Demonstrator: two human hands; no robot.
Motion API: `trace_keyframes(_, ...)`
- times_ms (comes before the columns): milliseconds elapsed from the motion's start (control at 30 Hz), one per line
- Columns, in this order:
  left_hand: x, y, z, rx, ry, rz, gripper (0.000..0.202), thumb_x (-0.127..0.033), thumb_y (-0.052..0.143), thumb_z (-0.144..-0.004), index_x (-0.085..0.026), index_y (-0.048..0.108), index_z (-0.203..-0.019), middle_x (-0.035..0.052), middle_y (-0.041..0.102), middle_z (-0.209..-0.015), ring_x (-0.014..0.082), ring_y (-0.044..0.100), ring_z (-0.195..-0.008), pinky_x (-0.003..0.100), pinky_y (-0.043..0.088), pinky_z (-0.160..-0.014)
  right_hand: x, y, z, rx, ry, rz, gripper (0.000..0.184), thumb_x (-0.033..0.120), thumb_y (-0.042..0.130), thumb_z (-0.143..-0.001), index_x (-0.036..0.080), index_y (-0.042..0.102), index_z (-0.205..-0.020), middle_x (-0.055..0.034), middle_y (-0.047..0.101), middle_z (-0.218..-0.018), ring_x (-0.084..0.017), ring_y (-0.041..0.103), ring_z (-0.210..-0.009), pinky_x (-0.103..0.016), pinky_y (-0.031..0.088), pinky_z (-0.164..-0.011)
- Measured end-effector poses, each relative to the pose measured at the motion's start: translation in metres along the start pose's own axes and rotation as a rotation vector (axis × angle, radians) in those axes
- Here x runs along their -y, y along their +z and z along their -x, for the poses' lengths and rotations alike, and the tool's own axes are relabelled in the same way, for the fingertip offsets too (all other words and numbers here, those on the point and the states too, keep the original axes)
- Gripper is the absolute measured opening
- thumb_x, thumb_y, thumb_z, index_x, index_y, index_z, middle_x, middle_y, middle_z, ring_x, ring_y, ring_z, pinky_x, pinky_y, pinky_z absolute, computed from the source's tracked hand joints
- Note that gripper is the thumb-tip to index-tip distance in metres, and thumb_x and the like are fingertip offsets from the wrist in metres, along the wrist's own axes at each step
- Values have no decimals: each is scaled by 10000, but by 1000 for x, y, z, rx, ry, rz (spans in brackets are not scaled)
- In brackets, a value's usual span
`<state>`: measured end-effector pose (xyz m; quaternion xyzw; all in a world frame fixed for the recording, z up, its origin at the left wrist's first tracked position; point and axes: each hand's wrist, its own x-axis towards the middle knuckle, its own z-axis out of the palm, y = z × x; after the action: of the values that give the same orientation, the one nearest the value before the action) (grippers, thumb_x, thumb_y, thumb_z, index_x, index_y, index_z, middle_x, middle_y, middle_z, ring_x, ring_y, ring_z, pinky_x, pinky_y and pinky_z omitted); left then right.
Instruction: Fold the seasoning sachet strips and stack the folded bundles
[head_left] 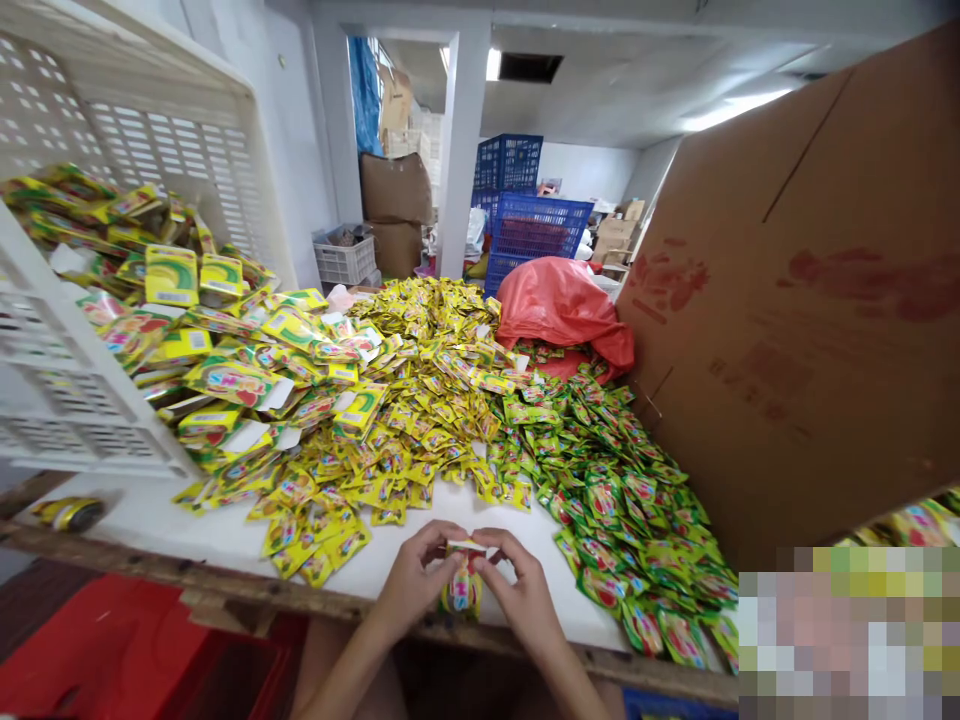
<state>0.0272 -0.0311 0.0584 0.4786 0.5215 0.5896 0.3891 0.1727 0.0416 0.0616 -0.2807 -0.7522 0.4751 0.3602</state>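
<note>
- The left hand (pixel 415 582) and the right hand (pixel 519 590) meet at the near edge of the table, in the middle of the view.
- Between them they hold a small bundle of yellow and red foil sachets (pixel 462 590), stood upright just over the table's edge. The thumbs and fingertips of both hands are pinched together on its top end.
- The flat white tabletop (pixel 187 520) has a worn wooden rim along its near side.
- A wide heap of small yellow foil sachets (pixel 420 400) lies beyond the hands and runs to the far end of the table.
- A heap of small green foil sachets (pixel 615 480) lies to the right of it (the two heaps touch along a ragged line).
- At the left a white slotted plastic crate (pixel 75 400) is tipped on its side, and larger yellow-green packets (pixel 225 375) spill out of it toward the yellow heap.
- A crumpled red plastic bag (pixel 562 300) rests at the far right of the heaps.
- A big brown cardboard sheet (pixel 810 320) leans over the right side of the table.
- Stacked blue plastic crates (pixel 536 225) stand far behind.
</note>
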Motion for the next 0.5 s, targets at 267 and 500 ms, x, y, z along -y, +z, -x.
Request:
trace_keyframes(267,-3,8,-3,-160,10,-170,132,-252,549,-760,-163,635,-807,48,644,-812,179,579,-769,273,447,-714,11,1,-6,-13,-9,122,191,318,502,-827,181,635,-820,-31,651,-739,-157,579,-685,-237,437,-629)
trace_keyframes(500,-10,5,-11,-167,-44,-198,173,-307,569,-746,-149,637,-755,-16,558,-574,115,472,-527,213,350,-515,15,-2,-14,7,24,178,249,380,481,-826,181,603,-743,-12,614,-630,-139,530,-572,-224,408,-557)
